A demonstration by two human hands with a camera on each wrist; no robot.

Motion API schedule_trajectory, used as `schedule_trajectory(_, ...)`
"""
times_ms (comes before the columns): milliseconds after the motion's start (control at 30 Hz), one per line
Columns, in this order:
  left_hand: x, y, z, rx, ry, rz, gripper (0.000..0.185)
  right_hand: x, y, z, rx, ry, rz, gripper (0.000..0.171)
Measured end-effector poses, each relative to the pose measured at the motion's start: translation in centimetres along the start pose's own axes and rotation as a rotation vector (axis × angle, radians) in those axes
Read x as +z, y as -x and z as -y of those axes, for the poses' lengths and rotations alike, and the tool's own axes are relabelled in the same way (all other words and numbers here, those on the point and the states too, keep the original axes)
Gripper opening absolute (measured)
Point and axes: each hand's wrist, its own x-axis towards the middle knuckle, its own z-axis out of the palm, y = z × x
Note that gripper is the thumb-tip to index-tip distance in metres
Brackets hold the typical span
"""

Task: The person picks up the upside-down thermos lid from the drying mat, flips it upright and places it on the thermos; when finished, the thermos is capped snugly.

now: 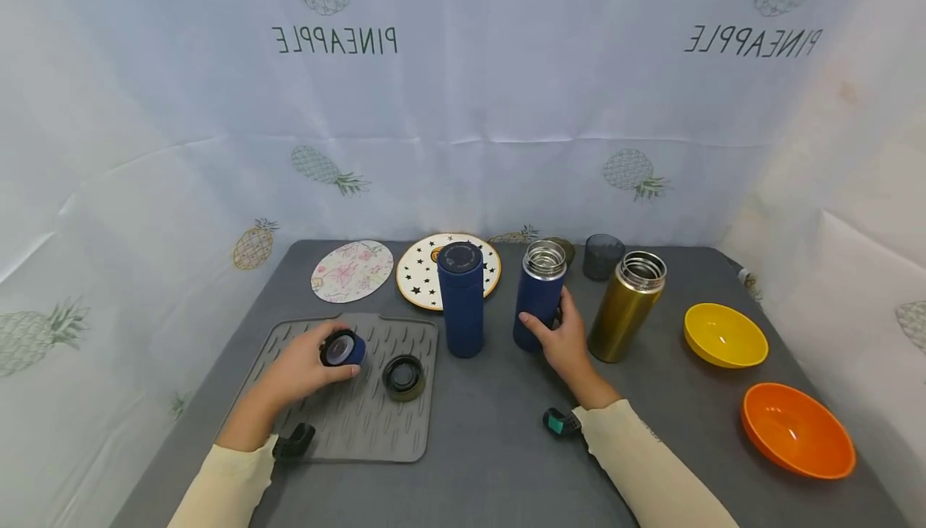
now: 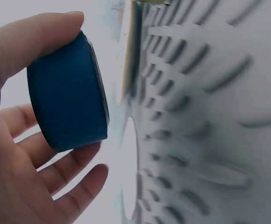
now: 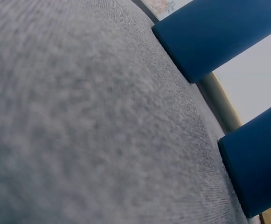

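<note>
Blue was the cap (image 1: 343, 349) that the left hand (image 1: 304, 369) pinched between thumb and fingers, held just above the grey ribbed mat (image 1: 405, 440); the left wrist view showed thumb on top and fingers curled beneath it. The right hand (image 1: 566, 341) was curled round the lower body of the open blue flask (image 1: 538, 295), which stood upright on the bench (image 1: 506, 464), to the right of the mat. Judged from this arrangement, the unscrewing was done for two flasks: the open blue flask and the gold flask (image 1: 626, 304), further right of the mat, both showed bare steel mouths. A dark olive cap (image 1: 403, 377) lay on the mat, just right of the blue cap. One capped blue flask (image 1: 460, 298), between the mat and the open flask, remained closed. The blue cap had not yet been set down. Beyond the mat lay two plates; a yellow bowl (image 1: 726, 336) and an orange bowl (image 1: 797, 430) sat well apart to its right.
</note>
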Motion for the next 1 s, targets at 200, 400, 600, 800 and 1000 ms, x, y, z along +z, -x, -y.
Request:
schedule_trajectory(200,-0.8,-1.3,-1.1,0.060,0.000,-0.001,0.074,-0.2,-0.1,-0.1,-0.006,0.014,0.001,0.079)
schedule_trajectory(400,-2.1,-2.2,-2.4,0.053,0.024,0.010,0.067,-0.3,0.1,0.0,0.001,0.005,0.007,0.080)
schedule_trajectory(600,-3.1,-3.3,-3.4,0.105,0.004,-0.015,0.074,-0.4,0.0,0.1,0.044,0.002,0.026,0.081)
schedule_trajectory(800,-3.8,-4.4,-4.3,0.254,0.010,-0.025,0.060,-0.4,0.0,0.3,0.046,-0.002,0.021,0.078)
schedule_trajectory(1000,-4.3,-5.3,-5.7,0.279,0.026,-0.047,0.059,-0.3,-0.1,0.0,0.025,0.000,0.012,0.080)
